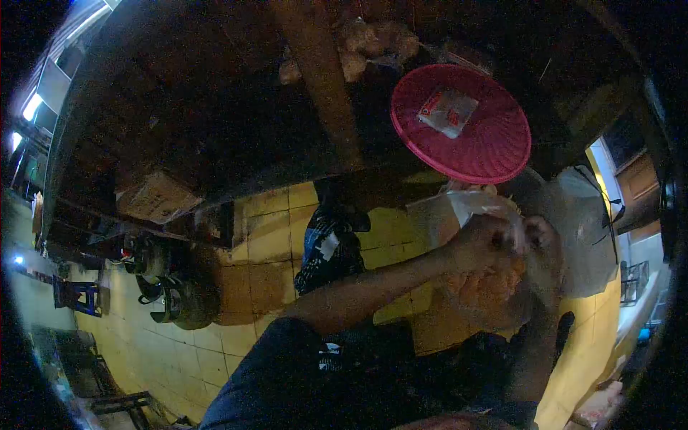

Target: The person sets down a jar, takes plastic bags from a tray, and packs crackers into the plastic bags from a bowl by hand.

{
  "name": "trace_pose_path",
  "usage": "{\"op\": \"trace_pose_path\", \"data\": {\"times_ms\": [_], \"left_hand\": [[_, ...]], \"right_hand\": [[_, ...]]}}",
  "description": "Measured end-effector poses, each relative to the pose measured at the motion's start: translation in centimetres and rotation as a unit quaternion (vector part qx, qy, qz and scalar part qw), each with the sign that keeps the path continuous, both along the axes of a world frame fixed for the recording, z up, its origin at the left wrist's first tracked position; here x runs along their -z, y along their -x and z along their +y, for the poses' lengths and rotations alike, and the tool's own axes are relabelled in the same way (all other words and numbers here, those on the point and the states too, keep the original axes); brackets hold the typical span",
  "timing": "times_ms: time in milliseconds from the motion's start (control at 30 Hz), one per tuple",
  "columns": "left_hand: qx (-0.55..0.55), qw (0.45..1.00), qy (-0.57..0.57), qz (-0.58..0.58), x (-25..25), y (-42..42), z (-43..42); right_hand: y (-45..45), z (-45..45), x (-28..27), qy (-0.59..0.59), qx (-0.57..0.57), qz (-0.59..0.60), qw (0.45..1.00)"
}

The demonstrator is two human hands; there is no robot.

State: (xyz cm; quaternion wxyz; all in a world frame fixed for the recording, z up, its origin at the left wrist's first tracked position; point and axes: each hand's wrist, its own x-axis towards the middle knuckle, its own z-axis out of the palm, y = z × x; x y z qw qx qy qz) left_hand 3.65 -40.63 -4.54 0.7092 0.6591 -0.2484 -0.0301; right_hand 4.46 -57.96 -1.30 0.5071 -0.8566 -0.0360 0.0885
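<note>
A clear plastic bag (487, 287) with orange-brown pieces in it hangs below my two hands. My left hand (487, 235) reaches across from the left, its fingers closed on the gathered top of the bag. Right beside it, my right hand (542, 244) also has its fingers curled in at the bag's mouth. The fingertips are dim and partly hidden. Just beyond the hands is a round pink woven-look plastic lid (494, 147), with a small clear packet with red print (449, 112) lying on it.
A large translucent plastic bag (584, 236) is at the right. A dark wooden table (236, 122) fills the upper part. Gas cylinders (190, 301) stand on yellow floor tiles (201, 351) at the left, near a cardboard box (159, 198). A small blue stool (87, 297) stands farther left.
</note>
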Motion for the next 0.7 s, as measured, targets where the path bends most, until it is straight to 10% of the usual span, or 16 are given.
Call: {"op": "trace_pose_path", "data": {"times_ms": [167,233,367,467,533,700], "left_hand": [[-0.104,0.991,0.059,0.050,1.4,-1.7,1.6],[-0.074,0.928,0.246,0.268,0.4,-2.2,2.0],[-0.085,0.946,0.150,0.275,0.8,-2.7,2.3],[-0.100,0.970,0.134,0.176,-0.5,-2.0,2.7],[-0.236,0.945,-0.201,-0.099,-1.1,-2.0,3.1],[-0.181,0.970,-0.066,-0.150,1.4,-2.9,2.5]], "right_hand": [[-0.9,-1.2,0.3,0.146,-0.017,-0.145,0.978],[-0.4,-0.5,-0.6,0.223,0.004,-0.099,0.970],[-2.3,-2.6,2.9,0.248,-0.012,-0.134,0.959],[-2.9,-2.5,3.5,0.122,-0.065,-0.087,0.987],[-3.6,-4.3,6.1,0.241,-0.093,-0.112,0.960],[-4.8,-6.7,9.7,0.011,-0.166,0.104,0.981]]}}
